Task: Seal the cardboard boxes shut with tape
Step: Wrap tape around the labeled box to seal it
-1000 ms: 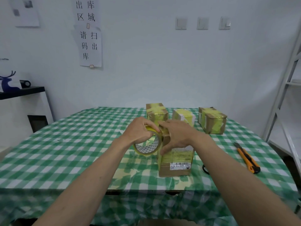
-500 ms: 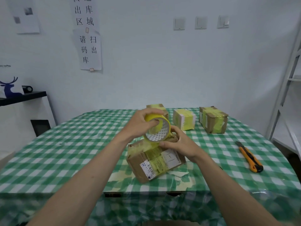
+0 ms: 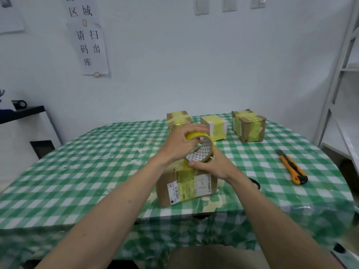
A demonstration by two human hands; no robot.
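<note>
Just above centre of the frame, the left hand (image 3: 177,145) curls its grip round the yellow tape roll (image 3: 200,147), fingers over the outer band and one fingertip hooked into the patterned core. Directly below it, the right hand (image 3: 211,166) rests on the top of the cardboard box (image 3: 186,186), fingers bent against the tape there; whether it pinches the loose end or only presses it down, I cannot tell. The roll looks light and rigid, best held through the core so it can spin, while its glossy face is likely slick and its underside sticky. The box sits on the checked worktop (image 3: 77,171) at lower centre, stiff-walled, probably light enough to tip, so a palm on top should steady it. Three taped boxes (image 3: 248,126) stand toward the upper right, and an orange utility knife (image 3: 291,166) lies at mid right.
</note>
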